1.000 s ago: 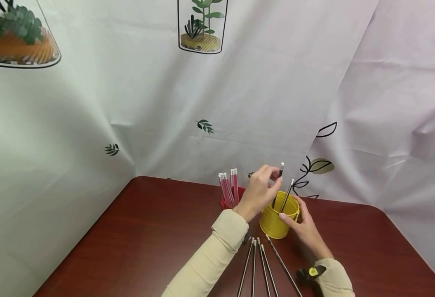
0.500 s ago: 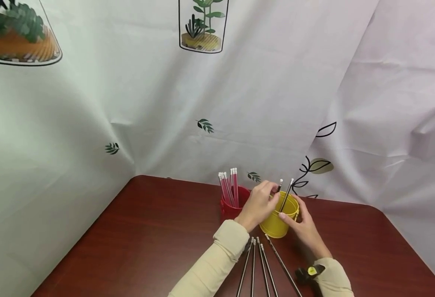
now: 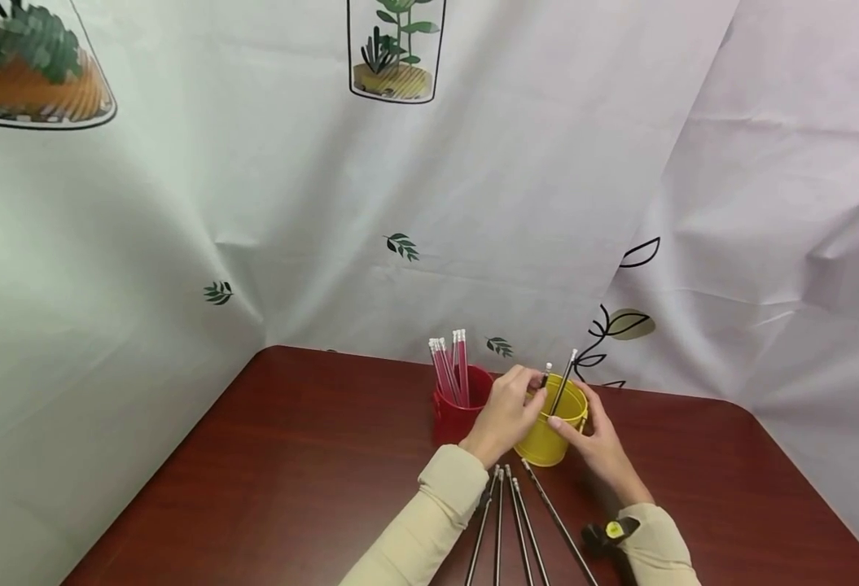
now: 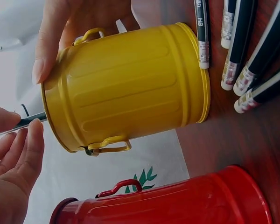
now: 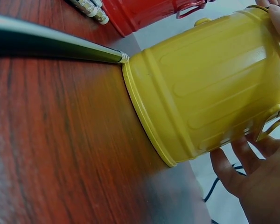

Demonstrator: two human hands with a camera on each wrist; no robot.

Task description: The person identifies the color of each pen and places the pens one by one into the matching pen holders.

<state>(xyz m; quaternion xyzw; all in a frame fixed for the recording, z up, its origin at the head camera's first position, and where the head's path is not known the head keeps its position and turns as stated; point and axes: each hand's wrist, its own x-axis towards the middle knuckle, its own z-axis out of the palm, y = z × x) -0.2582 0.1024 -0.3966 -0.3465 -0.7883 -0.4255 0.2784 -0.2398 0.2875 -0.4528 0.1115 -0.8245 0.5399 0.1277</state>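
My left hand (image 3: 504, 415) pinches a black pencil (image 4: 30, 120) between thumb and fingers at the mouth of a small yellow metal bucket (image 3: 539, 443). The pencil's white eraser end points up, and its lower part is hidden inside. Another black pencil (image 3: 563, 384) leans in the same bucket against the rim. From the right side my right hand (image 3: 605, 456) holds the bucket, thumb over the near rim and fingers round the far wall. In the right wrist view the bucket's base stands on the wooden table (image 5: 60, 140).
Just left of the yellow bucket stands a red bucket (image 3: 453, 425) with several pink pencils (image 3: 447, 374) upright in it. Several black pencils (image 3: 500, 521) lie on the table in front, eraser ends toward the buckets. A patterned white cloth (image 3: 312, 203) hangs behind the table.
My left hand has come down toward the yellow bucket's rim, and the pencil in it has sunk deeper inside. The right hand keeps its hold on the bucket.
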